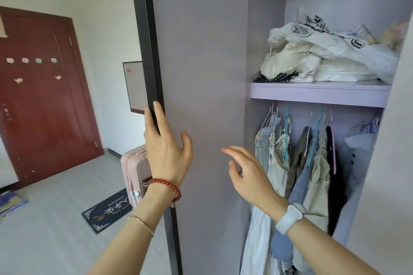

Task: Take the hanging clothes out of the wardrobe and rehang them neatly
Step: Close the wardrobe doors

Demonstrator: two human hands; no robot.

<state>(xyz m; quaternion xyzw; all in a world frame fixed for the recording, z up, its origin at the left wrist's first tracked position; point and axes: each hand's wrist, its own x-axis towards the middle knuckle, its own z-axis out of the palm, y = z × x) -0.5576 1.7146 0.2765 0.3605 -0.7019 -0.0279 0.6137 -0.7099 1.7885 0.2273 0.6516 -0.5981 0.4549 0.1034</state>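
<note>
Head view: left hand (pixel 166 152) rests straight fingers on the wardrobe door (pixel 201 73) edge; right hand (pixel 248 176) hovers relaxed, its grip empty. Push the door fully aside first. Hanging clothes (pixel 297 163) crowd the rail beneath the shelf (pixel 317 94), which holds crumpled garments (pixel 324 56).

Bare forearms, red bead bracelet (pixel 166 186), thin gold chain (pixel 142 223), white wristband (pixel 289 219)
</note>
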